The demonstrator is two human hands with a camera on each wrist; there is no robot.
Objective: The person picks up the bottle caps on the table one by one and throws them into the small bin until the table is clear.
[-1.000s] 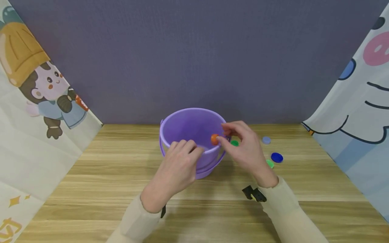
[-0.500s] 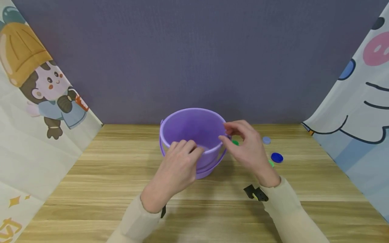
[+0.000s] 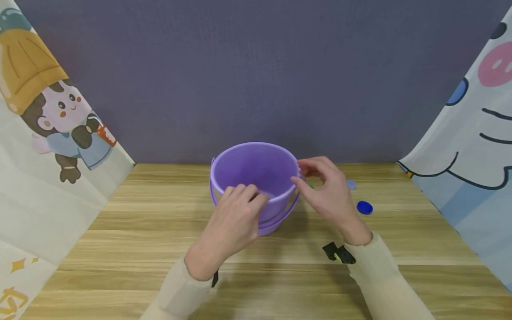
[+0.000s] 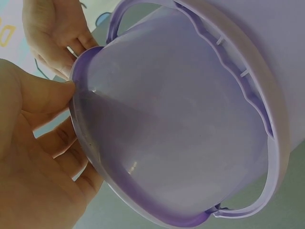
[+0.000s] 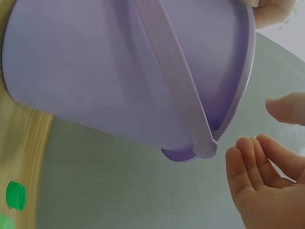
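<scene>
A purple bucket [image 3: 256, 162] stands upright on the wooden table, its handle [image 4: 281, 138] hanging down on the near side. My left hand [image 3: 236, 218] grips the near rim, its thumb [image 4: 47, 93] on the outside and the fingers beyond the rim. My right hand [image 3: 326, 191] is at the bucket's right rim with nothing between thumb and fingers. In the right wrist view its fingers [image 5: 259, 167] are loosely bent and apart from the rim. The bucket's bottom is mostly hidden behind my left hand and the near wall.
Right of the bucket lie a dark blue cap [image 3: 364, 207] and a pale blue cap [image 3: 351, 184]. A green bottle cap [image 5: 16, 195] and a light green one [image 5: 5, 222] show in the right wrist view. A dark grey panel [image 3: 256, 80] rises behind the table.
A second ago my right hand pinched a small orange cap over the bucket; it let go and the cap is out of sight. That hand moved slightly right. My left hand stayed.
</scene>
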